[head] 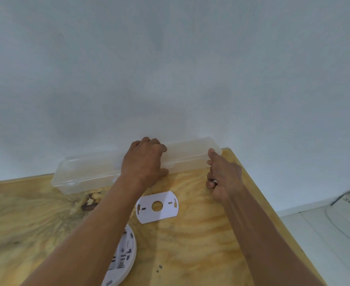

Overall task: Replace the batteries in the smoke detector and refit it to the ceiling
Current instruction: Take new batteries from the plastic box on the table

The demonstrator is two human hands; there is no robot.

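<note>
My left hand [144, 159] grips the clear box [91, 176] at the table's [201, 254] far edge; my right hand [223, 176] pinches something small and white. The smoke detector [121, 259] lies opened nearby, mounting plate [157, 206] off; batteries and refitting seemingly remain.

The round white plastic smoke detector [121, 259] is half hidden under the left forearm and cut by the bottom edge. The long clear plastic box [91, 172] looks hazy — contents unreadable. Something small and white in the right hand [224, 178] — too covered to identify.

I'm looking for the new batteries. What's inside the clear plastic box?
Nothing shows through the clear box where it is visible. The left hand grips its middle and covers that part.
</note>
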